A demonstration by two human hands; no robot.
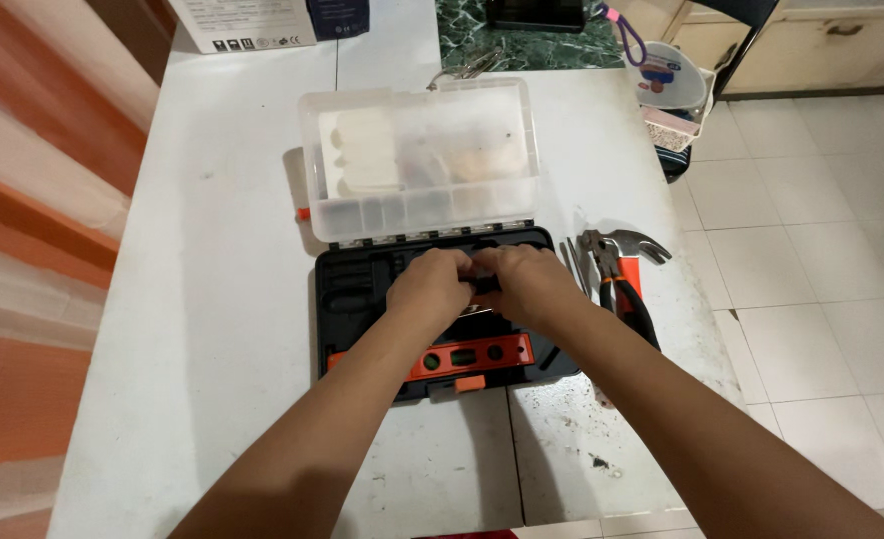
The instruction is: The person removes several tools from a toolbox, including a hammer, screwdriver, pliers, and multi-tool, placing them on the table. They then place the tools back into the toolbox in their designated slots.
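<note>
A black tool case lies open on the white table, its clear plastic lid standing up at the back. My left hand and my right hand meet over the middle of the case tray, fingers curled on a small dark item between them; I cannot make out what it is. An orange spirit level sits in the front slot of the case, just below my wrists.
Pliers with black and orange handles and a claw hammer lie right of the case near the table edge. A white box stands at the back left. A plastic container sits at the back right. Tiled floor lies to the right.
</note>
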